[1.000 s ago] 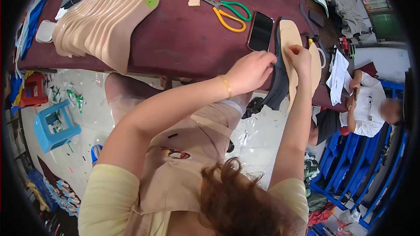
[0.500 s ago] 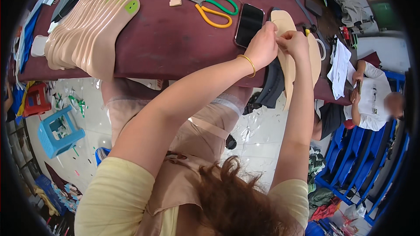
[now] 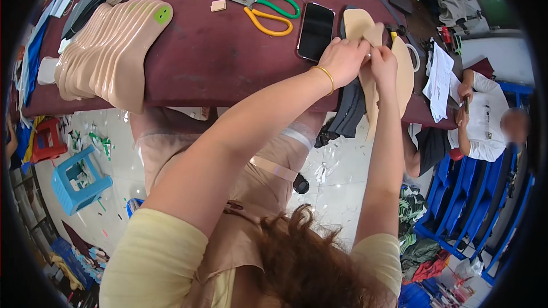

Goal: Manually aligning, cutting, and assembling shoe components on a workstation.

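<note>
My left hand (image 3: 344, 61), with a gold bangle at the wrist, and my right hand (image 3: 384, 68) meet fingertip to fingertip at the table's right side. Both pinch a small beige piece (image 3: 374, 34) that sticks up beyond the fingers. Right under them lies a beige sole-shaped sheet (image 3: 357, 21), partly hidden by the hands. Another beige sole-shaped sheet (image 3: 406, 74) rests to the right of it. Dark grey strips (image 3: 349, 113) hang over the table edge below my left wrist. A black-screened phone (image 3: 316, 31) is just left of my left hand.
Scissors (image 3: 257, 12) with green and yellow handles lie beside several small beige squares (image 3: 218, 5). At left stands a row of glossy beige sole shapes (image 3: 114, 51). White papers (image 3: 438, 82) lie at right, near a seated person (image 3: 485, 117). A blue stool (image 3: 80, 179) is on the floor.
The small beige piece now shows upright between my fingertips; before, my hands hid it. My hands have moved slightly nearer and closer together. The whole view has shifted a little.
</note>
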Tool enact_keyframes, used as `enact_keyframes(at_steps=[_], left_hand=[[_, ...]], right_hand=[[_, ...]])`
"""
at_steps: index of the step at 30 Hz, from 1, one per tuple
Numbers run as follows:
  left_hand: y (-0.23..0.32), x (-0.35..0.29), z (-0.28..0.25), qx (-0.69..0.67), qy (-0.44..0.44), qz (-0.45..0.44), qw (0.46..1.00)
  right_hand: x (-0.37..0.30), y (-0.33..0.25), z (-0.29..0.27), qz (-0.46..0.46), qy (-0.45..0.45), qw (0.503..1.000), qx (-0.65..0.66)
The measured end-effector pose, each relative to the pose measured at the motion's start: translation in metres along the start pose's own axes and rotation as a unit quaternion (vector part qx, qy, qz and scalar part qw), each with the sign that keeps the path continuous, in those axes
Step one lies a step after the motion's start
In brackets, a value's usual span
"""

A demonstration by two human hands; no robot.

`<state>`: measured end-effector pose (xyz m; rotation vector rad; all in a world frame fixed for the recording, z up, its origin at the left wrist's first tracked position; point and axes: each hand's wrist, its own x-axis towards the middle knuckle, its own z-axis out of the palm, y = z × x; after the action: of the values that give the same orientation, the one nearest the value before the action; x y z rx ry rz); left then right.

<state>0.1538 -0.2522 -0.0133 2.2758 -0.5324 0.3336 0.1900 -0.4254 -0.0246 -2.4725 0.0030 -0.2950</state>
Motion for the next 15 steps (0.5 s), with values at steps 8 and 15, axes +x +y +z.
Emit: enact_keyframes(at_steps=[8, 15], left_hand=[[0.008, -0.009, 0.026, 0.122, 0.013, 0.060, 0.991], [0.016, -0.010, 0.028, 0.030, -0.032, 0.042, 0.998]], right_hand=[[-0.109, -0.009, -0.058, 0.099, 0.225, 0.954, 0.173], [-0.108, -0.004, -0.077, 0.094, 0.177, 0.956, 0.217]])
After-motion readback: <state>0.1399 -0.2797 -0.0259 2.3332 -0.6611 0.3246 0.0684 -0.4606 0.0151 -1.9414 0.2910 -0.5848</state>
